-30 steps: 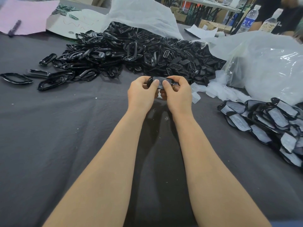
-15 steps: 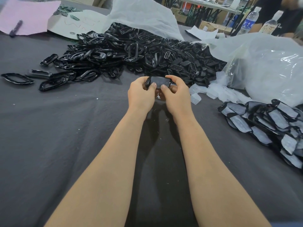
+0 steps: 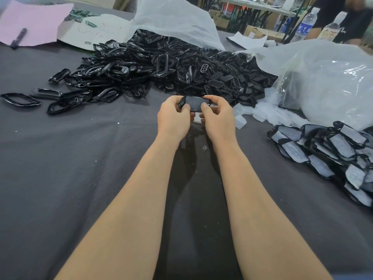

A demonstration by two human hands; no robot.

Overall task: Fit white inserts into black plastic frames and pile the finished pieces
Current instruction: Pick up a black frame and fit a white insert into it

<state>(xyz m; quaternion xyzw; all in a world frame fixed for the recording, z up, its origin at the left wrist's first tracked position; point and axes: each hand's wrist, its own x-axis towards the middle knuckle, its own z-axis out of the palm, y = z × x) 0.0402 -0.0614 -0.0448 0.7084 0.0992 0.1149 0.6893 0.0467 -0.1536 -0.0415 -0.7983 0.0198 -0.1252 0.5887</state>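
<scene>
- The worktop (image 3: 80, 158), covered in dark grey cloth, fills the view.
- A crumpled clear plastic bag (image 3: 323, 83) lies at the far right.
- A big heap of empty black frames (image 3: 161, 67) sprawls across the far middle, with a few strays lying to its left.
- The pile of finished pieces (image 3: 333, 150), black frames with white centres, sits at the right edge, just in front of the bag.
- A pink sheet (image 3: 34, 21) lies at the far left corner with a dark marker (image 3: 19, 37) on it.
- The left hand (image 3: 173, 118) and right hand (image 3: 219, 118) meet above the worktop's middle, just in front of the heap.
- Loose white inserts (image 3: 268, 112) lie scattered right of the hands.
- One black frame (image 3: 194, 103) is held between both hands: the fingers (image 3: 214, 98) curl round its ends and both thumbs press on its face.
</scene>
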